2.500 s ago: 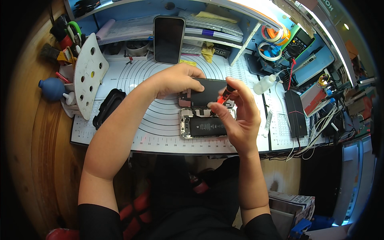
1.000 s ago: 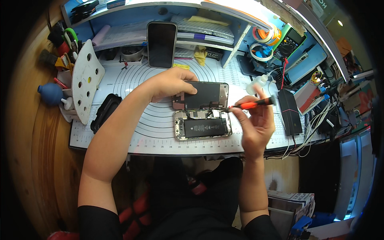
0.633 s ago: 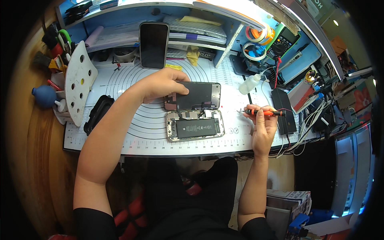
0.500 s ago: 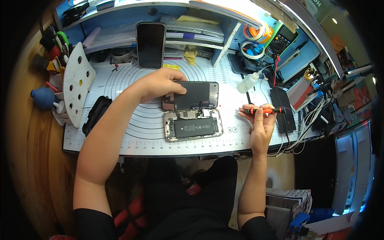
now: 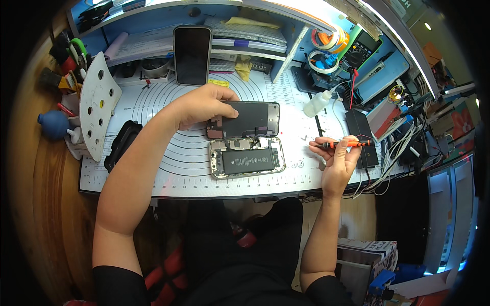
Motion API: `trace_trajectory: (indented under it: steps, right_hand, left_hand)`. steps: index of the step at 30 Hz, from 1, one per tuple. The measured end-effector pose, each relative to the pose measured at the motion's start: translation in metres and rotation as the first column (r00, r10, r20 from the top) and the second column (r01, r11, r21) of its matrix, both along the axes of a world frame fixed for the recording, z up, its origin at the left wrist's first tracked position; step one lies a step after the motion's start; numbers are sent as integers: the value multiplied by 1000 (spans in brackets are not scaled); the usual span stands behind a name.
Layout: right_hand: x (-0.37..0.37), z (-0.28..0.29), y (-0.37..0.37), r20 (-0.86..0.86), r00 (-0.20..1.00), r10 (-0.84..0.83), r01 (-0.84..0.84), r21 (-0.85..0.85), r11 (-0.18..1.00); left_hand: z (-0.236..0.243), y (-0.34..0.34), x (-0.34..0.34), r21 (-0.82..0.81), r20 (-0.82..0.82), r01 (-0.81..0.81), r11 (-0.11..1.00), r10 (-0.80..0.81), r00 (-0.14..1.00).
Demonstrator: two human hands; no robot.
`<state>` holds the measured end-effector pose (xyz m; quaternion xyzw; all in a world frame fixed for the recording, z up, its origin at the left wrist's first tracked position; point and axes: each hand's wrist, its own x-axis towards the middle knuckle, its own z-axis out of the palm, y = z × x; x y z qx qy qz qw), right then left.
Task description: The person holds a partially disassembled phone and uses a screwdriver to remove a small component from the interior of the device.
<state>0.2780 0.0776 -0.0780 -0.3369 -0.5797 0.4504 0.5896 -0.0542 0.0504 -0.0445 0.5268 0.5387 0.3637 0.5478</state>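
Observation:
An opened phone lies on the white work mat. Its lower body [image 5: 217, 171] has the black battery [image 5: 250, 161] and metal-covered parts exposed. Behind it, the detached-looking display panel [image 5: 258, 116] shows its inner side, with its near edge close to the body's far edge. My left hand [image 5: 201, 107] pinches the panel's left part, thumb on the inner face and the other fingers partly hidden past its far edge. To the right of the phone, my right hand [image 5: 338, 166] holds an orange-and-black screwdriver [image 5: 354, 144] almost level above the mat, clear of the phone.
A dark phone [image 5: 192, 56] stands upright at the back. A white holed tool rack [image 5: 99, 109] and a black tray [image 5: 123, 145] are at left. At right are a plastic bottle [image 5: 317, 104], a black box [image 5: 361, 137], tangled cables [image 5: 395, 158] and a multimeter [image 5: 360, 51].
My right hand has shifted slightly right with the screwdriver. My left hand keeps its grip on the display panel, which has barely moved.

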Motion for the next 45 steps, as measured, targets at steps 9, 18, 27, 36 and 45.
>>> trace_trajectory:
  steps: [9, 18, 27, 36, 45]
  right_hand:
    - [-2, 0, 2, -27, 1000, -7, 4, -116, 993]
    - [-1, 0, 1, -7, 999, -36, 35, -86, 996]
    - [-63, 17, -25, 120, 986, 119, -153, 340, 928]
    - [-100, -3, -23, 205, 934, 293, -350, 350, 869]
    - [-98, -2, -21, 288, 905, 312, -401, 338, 851]
  left_hand:
    - [-1, 1, 0, 2, -7, 10, 1000, -10, 1000]
    - [2, -2, -2, 10, -6, 2, 1000, -2, 1000]
    - [-5, 2, -2, 9, 10, 7, 1000, -7, 1000]
    - [-2, 1, -4, 55, -35, 41, 998, -40, 999]
    - [-2, 1, -2, 19, -5, 4, 1000, -4, 1000]
